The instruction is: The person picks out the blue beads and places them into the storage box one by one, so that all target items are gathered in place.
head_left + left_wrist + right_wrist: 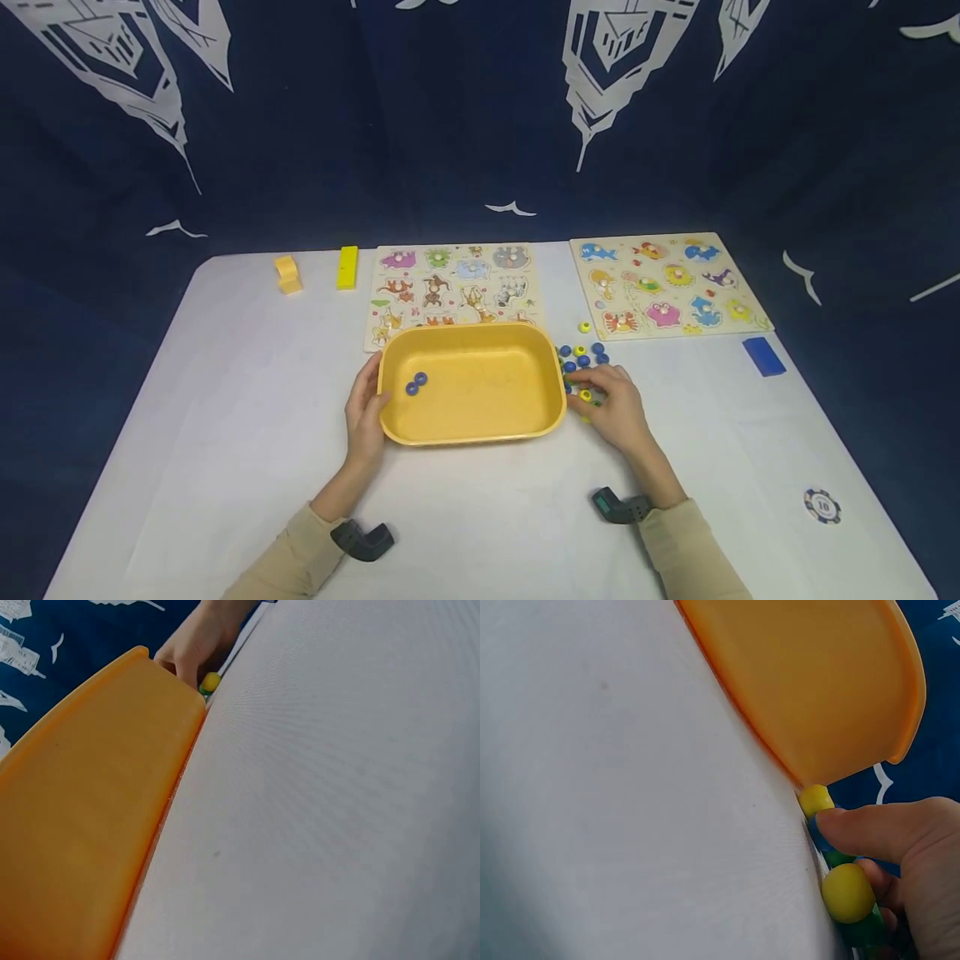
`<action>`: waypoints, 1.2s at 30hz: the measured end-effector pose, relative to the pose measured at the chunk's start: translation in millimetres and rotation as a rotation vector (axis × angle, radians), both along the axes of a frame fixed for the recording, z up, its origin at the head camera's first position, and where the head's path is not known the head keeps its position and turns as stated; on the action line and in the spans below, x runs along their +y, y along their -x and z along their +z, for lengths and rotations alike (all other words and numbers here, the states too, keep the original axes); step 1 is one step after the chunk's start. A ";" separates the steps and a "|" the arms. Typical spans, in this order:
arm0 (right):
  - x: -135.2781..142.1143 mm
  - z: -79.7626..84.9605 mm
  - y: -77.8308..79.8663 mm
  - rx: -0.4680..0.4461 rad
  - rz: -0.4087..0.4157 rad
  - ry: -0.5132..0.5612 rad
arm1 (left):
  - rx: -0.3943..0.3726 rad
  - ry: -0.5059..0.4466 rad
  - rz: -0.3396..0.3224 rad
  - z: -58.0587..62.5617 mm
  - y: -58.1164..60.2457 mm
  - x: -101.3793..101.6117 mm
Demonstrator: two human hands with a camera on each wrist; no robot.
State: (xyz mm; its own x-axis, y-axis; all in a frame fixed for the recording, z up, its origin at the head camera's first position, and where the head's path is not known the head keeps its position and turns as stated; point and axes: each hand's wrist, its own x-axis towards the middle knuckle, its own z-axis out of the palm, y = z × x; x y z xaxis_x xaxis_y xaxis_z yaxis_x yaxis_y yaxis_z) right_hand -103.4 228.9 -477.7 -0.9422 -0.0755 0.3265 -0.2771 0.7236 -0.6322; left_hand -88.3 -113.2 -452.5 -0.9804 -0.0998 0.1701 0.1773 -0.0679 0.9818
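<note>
A yellow plastic tray (472,437) sits at mid-table with two blue beads (416,384) inside, toward its left end. My left hand (366,417) grips the tray's left end, thumb at the near side of the rim. Just off the tray's right end, my right hand (617,408) is among loose beads, thumb and forefinger around a blue bead (821,834). In the right wrist view the thumb covers part of that bead. A yellow bead (815,800) lies at the tray's corner; a larger-looking yellow bead (848,893) is nearer the camera. The left hand is outside its own wrist view.
Several blue, yellow and green beads (583,361) lie right of the tray. Behind it are an animal puzzle board (457,283), partly covered, and a sea-animal board (667,287). Around the edges lie orange blocks (288,275), a yellow block (347,267), a blue block (764,357) and a poker chip (822,506).
</note>
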 end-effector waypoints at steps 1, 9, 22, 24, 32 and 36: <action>-0.5 -0.8 0.1 0.007 0.005 -0.016 | -0.002 0.005 0.002 0.3 -0.3 -0.5; -5.0 -0.1 1.1 0.052 0.035 -0.071 | 0.007 0.010 0.006 1.7 -0.9 -3.7; -34.6 59.9 10.9 0.124 0.100 0.142 | 0.042 -0.011 0.011 -20.1 11.0 -6.2; -53.2 73.7 18.2 0.072 0.154 0.132 | 0.040 0.000 0.017 -20.6 11.5 -6.8; -135.3 79.6 44.7 -0.202 0.292 0.003 | -0.011 -0.007 0.011 -6.3 5.5 -4.0; -162.4 65.5 48.5 -0.322 0.306 -0.071 | -0.009 0.004 0.021 3.4 -0.5 -0.9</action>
